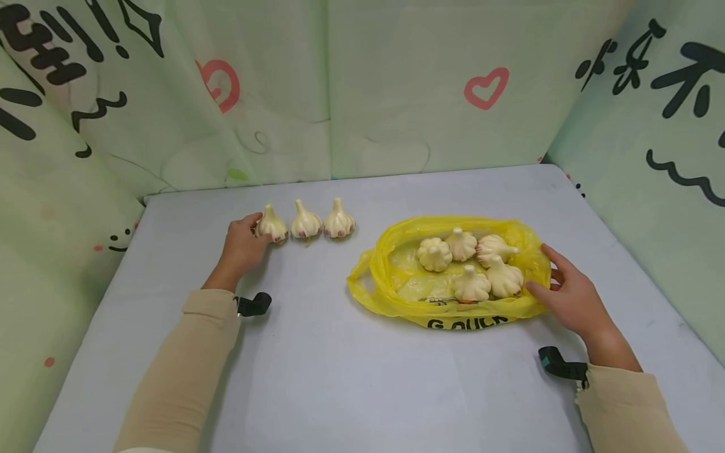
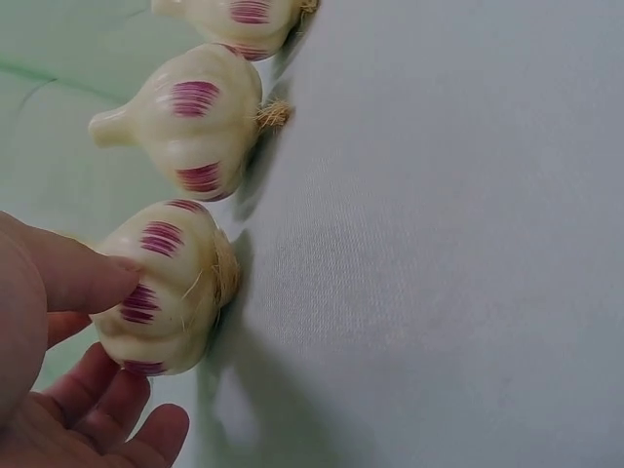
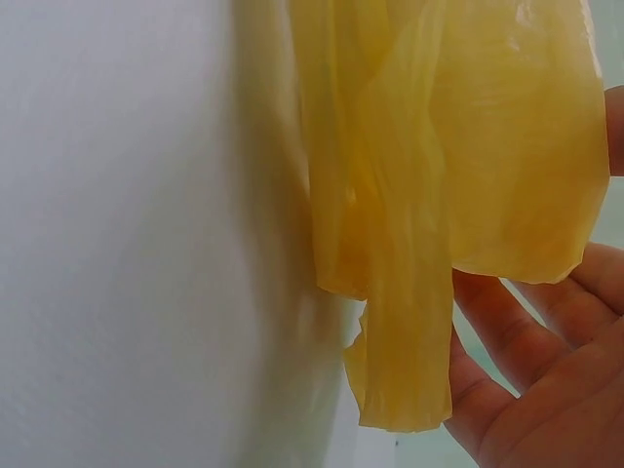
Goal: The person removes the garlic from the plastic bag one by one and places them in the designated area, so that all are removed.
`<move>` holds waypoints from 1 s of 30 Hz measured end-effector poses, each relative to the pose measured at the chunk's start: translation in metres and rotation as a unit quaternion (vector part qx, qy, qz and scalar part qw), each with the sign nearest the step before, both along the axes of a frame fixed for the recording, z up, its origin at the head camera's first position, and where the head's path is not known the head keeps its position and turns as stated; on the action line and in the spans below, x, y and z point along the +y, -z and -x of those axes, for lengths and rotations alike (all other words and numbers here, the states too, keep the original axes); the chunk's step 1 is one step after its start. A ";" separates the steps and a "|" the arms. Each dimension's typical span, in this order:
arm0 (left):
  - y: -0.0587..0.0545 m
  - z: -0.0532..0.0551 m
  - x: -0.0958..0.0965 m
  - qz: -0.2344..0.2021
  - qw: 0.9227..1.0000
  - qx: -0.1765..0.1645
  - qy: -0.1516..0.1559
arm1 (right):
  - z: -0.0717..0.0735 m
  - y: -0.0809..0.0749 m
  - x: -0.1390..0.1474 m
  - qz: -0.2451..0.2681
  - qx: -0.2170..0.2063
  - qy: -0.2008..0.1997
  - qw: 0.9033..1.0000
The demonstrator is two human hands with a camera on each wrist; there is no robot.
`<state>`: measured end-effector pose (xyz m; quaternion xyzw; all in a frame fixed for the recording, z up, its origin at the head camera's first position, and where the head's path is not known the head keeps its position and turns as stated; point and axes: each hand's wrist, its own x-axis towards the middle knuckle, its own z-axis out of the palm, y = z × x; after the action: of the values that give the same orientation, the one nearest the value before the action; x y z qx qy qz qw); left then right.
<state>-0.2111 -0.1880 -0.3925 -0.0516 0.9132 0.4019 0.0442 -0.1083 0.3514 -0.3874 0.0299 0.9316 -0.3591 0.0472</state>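
Note:
In the head view my left hand (image 1: 245, 244) is at the left end of a row of three garlic bulbs. Its thumb and fingers pinch the leftmost bulb (image 1: 273, 225), which stands upright on the table. Purple streaks and dry roots show on this garlic bulb (image 2: 161, 292) in the left wrist view. Beside it stand the middle bulb (image 1: 306, 221) and the right bulb (image 1: 339, 220). My right hand (image 1: 574, 301) holds the right side of an open yellow plastic bag (image 1: 391, 308). Several garlic bulbs (image 1: 472, 286) lie in the bag. Folds of the yellow bag (image 3: 409, 214) partly hide the right fingers.
A pale table (image 1: 351, 384) carries everything. Light green printed curtains (image 1: 385, 94) hang behind it and at both sides. Each wrist wears a black camera mount, such as the left one (image 1: 255, 305). The bag's looped handle (image 1: 360, 283) points toward the left.

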 end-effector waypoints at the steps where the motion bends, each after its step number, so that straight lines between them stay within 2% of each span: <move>1: 0.000 0.000 0.000 -0.001 1.000 0.000 -0.003 | 0.000 0.000 0.000 0.001 0.000 -0.001 1.000; 19: 0.003 -0.001 -0.005 -0.006 0.999 -0.033 -0.030 | 0.001 0.002 0.002 -0.009 0.006 -0.004 1.000; 30: 0.000 -0.004 -0.004 0.003 0.999 -0.026 -0.036 | -0.003 0.001 0.000 -0.008 0.010 -0.003 1.000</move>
<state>-0.2073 -0.1923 -0.3923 -0.0946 0.9106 0.3989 0.0532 -0.1053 0.3519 -0.3880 0.0238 0.9348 -0.3521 0.0392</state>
